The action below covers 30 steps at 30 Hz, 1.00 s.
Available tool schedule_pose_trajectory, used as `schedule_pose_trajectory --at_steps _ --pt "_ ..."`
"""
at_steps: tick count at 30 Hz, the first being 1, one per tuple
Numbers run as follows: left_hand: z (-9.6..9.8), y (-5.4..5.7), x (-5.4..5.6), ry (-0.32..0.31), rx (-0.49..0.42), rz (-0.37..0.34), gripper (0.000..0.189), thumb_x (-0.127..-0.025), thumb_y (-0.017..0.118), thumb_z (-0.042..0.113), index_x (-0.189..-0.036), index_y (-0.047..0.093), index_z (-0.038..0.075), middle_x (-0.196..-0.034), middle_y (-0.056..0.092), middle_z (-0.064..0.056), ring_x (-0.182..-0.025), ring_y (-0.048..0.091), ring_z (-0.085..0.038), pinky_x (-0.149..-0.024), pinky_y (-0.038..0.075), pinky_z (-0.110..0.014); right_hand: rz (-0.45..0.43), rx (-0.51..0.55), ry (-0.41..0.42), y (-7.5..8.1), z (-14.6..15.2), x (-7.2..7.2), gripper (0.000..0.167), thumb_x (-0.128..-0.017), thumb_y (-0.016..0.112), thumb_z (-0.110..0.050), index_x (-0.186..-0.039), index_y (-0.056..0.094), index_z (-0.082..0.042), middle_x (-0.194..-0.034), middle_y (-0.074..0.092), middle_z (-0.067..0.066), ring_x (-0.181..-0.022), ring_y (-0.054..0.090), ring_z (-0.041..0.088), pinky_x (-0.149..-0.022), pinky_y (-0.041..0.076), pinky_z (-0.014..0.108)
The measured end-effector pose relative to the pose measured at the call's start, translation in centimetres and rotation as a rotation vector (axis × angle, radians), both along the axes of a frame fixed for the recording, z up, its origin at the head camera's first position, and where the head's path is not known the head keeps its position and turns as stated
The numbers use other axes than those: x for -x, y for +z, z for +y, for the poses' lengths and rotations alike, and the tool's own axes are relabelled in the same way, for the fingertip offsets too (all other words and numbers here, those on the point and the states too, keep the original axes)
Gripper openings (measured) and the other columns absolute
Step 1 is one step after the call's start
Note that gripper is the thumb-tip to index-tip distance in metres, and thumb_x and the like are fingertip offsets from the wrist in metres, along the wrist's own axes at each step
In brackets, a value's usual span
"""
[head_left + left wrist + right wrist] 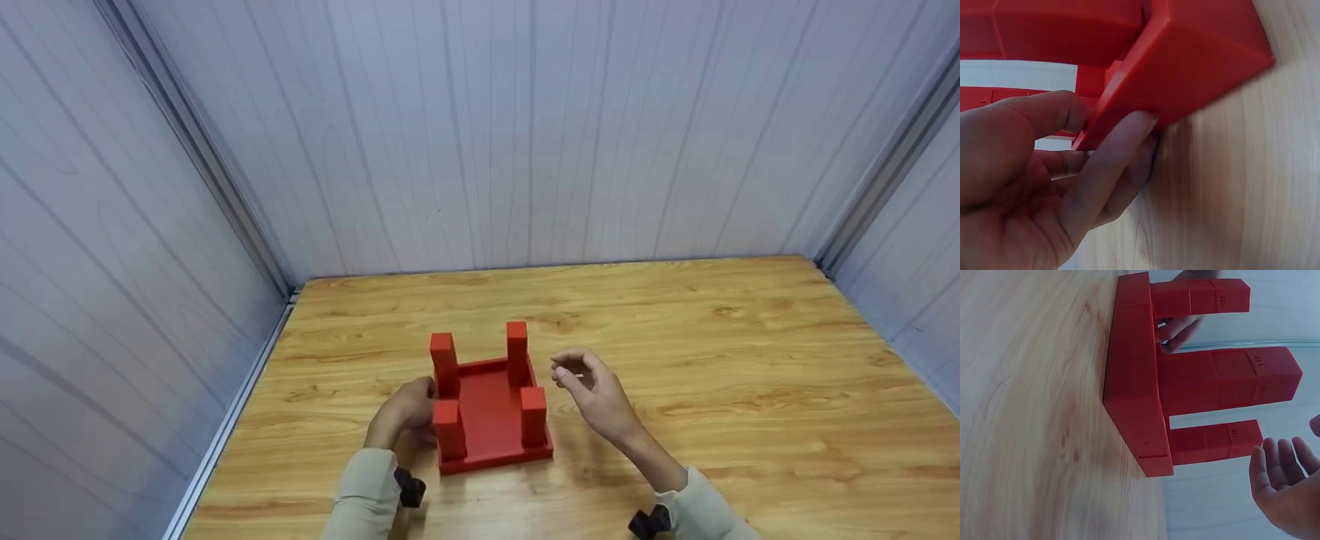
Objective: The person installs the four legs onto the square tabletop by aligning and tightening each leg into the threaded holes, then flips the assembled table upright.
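A red plastic base (491, 416) with a low rim lies on the table, an upright square red post (533, 420) at each corner. My left hand (409, 409) grips the base's left rim; in the left wrist view its thumb (1053, 112) comes over the rim, and a finger (1112, 152) lies along the outer wall. Apart from the base, to its right, my right hand (604, 401) hovers with loosely bent fingers and holds nothing. In the right wrist view that hand (1292, 495) is near the post (1216, 441) with a small embossed number.
The wood-grain table (735, 360) extends around the base. A pale panel wall (495, 150) rises at the back, with more panels (82, 285) along the left and right. A dark wrist device (409, 489) sits at each sleeve cuff.
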<state>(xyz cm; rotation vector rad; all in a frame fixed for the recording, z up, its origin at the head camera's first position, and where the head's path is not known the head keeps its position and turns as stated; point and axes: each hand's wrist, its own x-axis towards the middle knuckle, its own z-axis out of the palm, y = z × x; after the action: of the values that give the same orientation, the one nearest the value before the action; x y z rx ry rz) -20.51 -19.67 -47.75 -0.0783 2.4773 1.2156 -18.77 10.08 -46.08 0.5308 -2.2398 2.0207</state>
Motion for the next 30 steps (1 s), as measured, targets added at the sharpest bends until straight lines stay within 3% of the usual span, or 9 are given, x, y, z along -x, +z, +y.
schedule_pose_trajectory --at_steps 6,12,15,24,30 --pt "0.1 -0.1 -0.1 0.007 0.004 0.028 0.023 -0.088 0.065 0.014 -0.103 0.057 -0.001 -0.093 0.061 -0.013 -0.066 0.063 -0.023 -0.054 0.057 -0.038 -0.002 -0.003 -0.004 0.0 0.3 0.2 0.018 -0.095 0.056 -0.006 -0.112 0.058 0.0 -0.107 0.061 0.013 -0.095 0.062 0.015 -0.084 0.054 0.027" --pt "0.2 -0.4 -0.1 -0.004 0.109 0.137 0.017 -0.084 0.067 0.013 -0.092 0.058 0.001 -0.085 0.06 -0.009 -0.075 0.057 -0.02 -0.063 0.052 -0.033 -0.005 0.018 -0.008 0.1 0.6 0.4 0.021 -0.095 0.056 -0.004 -0.113 0.055 0.006 -0.108 0.061 0.014 -0.096 0.064 0.014 -0.084 0.053 0.025" --pt "0.4 -0.4 -0.1 0.006 0.09 0.166 0.014 -0.085 0.065 0.011 -0.09 0.057 0.0 -0.082 0.059 -0.009 -0.075 0.056 -0.02 -0.062 0.053 -0.034 0.001 0.016 -0.011 0.1 0.7 0.5 0.02 -0.095 0.056 -0.004 -0.114 0.055 0.005 -0.108 0.06 0.014 -0.096 0.064 0.015 -0.084 0.053 0.025" --pt "1.0 0.0 0.1 0.027 0.105 0.227 0.014 -0.088 0.063 0.011 -0.094 0.056 0.001 -0.086 0.061 -0.009 -0.079 0.055 -0.019 -0.069 0.049 -0.034 0.01 0.022 -0.018 -0.1 1.0 0.8 0.02 -0.095 0.056 -0.005 -0.114 0.057 0.001 -0.107 0.059 0.013 -0.095 0.063 0.016 -0.083 0.053 0.026" --pt "1.5 0.5 0.2 0.041 0.106 0.301 0.016 -0.088 0.06 0.01 -0.1 0.055 0.001 -0.088 0.061 -0.01 -0.075 0.056 -0.019 -0.065 0.05 -0.03 0.004 0.035 -0.04 0.0 1.3 1.1 0.02 -0.094 0.057 -0.003 -0.114 0.056 0.002 -0.106 0.059 0.013 -0.093 0.062 0.016 -0.082 0.053 0.025"
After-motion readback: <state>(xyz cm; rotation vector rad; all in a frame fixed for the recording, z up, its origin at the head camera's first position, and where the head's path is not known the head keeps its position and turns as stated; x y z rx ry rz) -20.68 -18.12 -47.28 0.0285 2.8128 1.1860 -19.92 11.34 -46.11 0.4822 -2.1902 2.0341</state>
